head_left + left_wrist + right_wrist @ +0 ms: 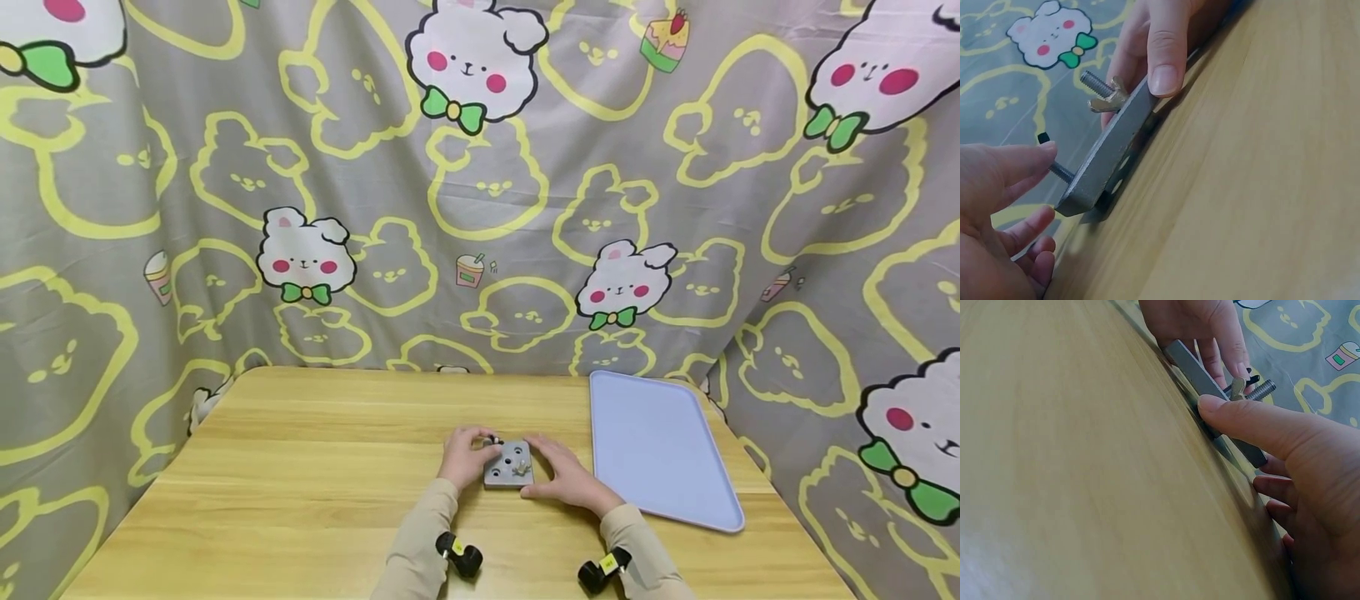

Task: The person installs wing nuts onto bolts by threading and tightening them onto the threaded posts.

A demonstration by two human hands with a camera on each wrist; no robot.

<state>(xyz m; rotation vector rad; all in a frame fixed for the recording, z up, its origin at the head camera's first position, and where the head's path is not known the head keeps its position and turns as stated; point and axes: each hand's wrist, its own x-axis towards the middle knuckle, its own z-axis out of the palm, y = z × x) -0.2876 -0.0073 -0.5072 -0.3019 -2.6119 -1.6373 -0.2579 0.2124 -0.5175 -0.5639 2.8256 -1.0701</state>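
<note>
A square grey metal block (507, 479) with several round holes lies on the table between both hands. From its far left corner rises a threaded bolt (1061, 172) bearing a small black part (1043, 137), by its look a wing nut, mostly hidden by fingers. My left hand (462, 458) pinches that black part between thumb and fingertips. A brass wing nut (522, 468) sits on a second bolt (1096, 84) toward the block's right side. My right hand (566, 479) grips the block's right side, thumb at the near edge and fingers at the far edge.
To the right lies a pale blue tray (663, 450) on the wooden table (315, 483). Behind the table hangs a patterned grey curtain (390, 333). Black wrist cameras (461, 557) are strapped to both forearms.
</note>
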